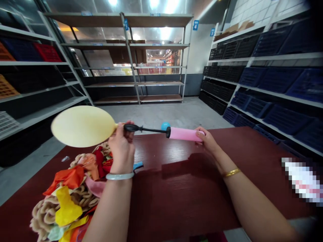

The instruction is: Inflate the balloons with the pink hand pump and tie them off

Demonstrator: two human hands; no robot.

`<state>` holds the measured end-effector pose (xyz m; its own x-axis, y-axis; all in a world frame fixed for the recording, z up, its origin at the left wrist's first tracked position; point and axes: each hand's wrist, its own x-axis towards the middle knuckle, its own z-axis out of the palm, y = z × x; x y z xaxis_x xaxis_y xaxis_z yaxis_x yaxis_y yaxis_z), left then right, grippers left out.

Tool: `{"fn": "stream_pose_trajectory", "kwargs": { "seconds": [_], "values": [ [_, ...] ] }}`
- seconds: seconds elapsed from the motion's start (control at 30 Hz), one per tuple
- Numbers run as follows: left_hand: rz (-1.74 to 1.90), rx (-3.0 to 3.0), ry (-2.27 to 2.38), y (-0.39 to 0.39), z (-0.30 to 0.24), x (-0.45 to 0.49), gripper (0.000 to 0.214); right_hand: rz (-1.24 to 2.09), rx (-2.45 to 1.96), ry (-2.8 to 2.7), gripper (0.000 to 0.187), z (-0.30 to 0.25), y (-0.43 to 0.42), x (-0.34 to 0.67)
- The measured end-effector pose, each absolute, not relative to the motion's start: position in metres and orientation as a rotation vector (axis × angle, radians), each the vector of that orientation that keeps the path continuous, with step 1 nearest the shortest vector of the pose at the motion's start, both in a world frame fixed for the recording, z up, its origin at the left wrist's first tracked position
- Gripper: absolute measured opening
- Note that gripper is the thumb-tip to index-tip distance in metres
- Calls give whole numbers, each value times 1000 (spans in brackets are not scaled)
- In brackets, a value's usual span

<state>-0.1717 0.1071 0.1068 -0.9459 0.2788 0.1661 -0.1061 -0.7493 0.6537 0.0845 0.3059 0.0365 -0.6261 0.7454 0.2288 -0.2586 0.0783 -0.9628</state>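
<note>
Nearest you, at the lower left of the frame, a loose heap of limp coloured balloons (pixel 69 176) and beige coils (pixel 41 215) lies on the dark red tabletop (pixel 181 201), beside your left forearm. Farther up, left of centre, your left hand (pixel 122 144) has its grip wrapped around the black end (pixel 131 128) of the hand pump (pixel 185 134); your right hand (pixel 205 139) grips the far right end of its pink barrel. The pump's long axis runs nearly level across the frame, black rod (pixel 153 130) bare between your hands. The inflated pale yellow balloon (pixel 83 126) lies directly left of your left grip, much the nearer one, its long axis roughly in line with the pump. Your fingers hide how its neck meets the pump. Beyond the tabletop's far edge sits a blue ball (pixel 165 126); metal shelving (pixel 161 83) stands behind, at upper centre.
</note>
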Motion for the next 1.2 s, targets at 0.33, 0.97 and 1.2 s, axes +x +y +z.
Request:
{"fn": "stream_pose_trajectory", "kwargs": {
  "seconds": [0.33,0.97,1.2],
  "values": [
    [2597,386,954,132,92,-138,7,1296,-614,-1332,27,37,293,76],
    [2730,515,1059,104,114,-162,12,1307,-619,-1421,36,36,315,92],
    [2673,424,1017,121,102,-156,10,1455,-606,-1350,39,27,300,72]
  ]
}}
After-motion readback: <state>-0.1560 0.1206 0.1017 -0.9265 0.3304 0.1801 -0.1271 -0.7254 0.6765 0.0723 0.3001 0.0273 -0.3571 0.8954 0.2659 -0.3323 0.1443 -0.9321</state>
